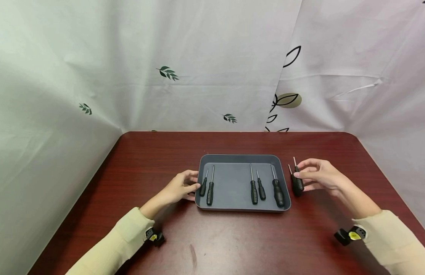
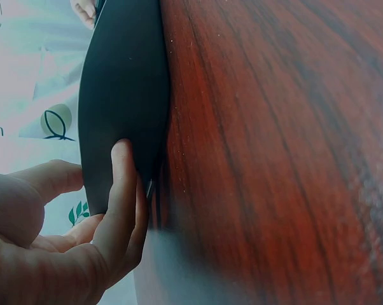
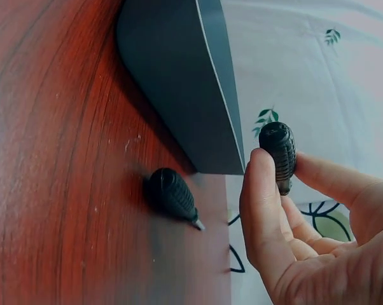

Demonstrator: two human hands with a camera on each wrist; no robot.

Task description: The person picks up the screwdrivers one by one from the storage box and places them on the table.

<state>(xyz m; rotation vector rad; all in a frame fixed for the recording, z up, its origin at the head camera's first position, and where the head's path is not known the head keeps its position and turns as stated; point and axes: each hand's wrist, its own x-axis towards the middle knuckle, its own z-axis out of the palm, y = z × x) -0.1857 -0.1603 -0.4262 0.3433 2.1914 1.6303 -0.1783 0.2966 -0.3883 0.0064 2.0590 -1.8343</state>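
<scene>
My left hand [image 1: 179, 187] grips the left wall of a shallow grey tray [image 1: 231, 183], thumb at the rim and fingers against the outer side [image 2: 125, 82]. To the right of the tray, my right hand [image 1: 319, 175] pinches a black-handled screwdriver [image 3: 278, 152] by its handle between thumb and fingers, raised above the table. Another black screwdriver [image 3: 171, 194] lies on the table just beyond the tray's right wall, under the held one. Inside the tray, two screwdrivers [image 1: 210, 193] lie at the left and three more, including a thick-handled one [image 1: 278, 193], at the right, shafts pointing away from me.
The tray stands on a reddish-brown wooden table [image 1: 233, 244] with rounded far corners. A white curtain [image 1: 205, 99] with leaf prints hangs behind the table and along its sides. Both sleeves carry a small black wrist device [image 1: 350, 235].
</scene>
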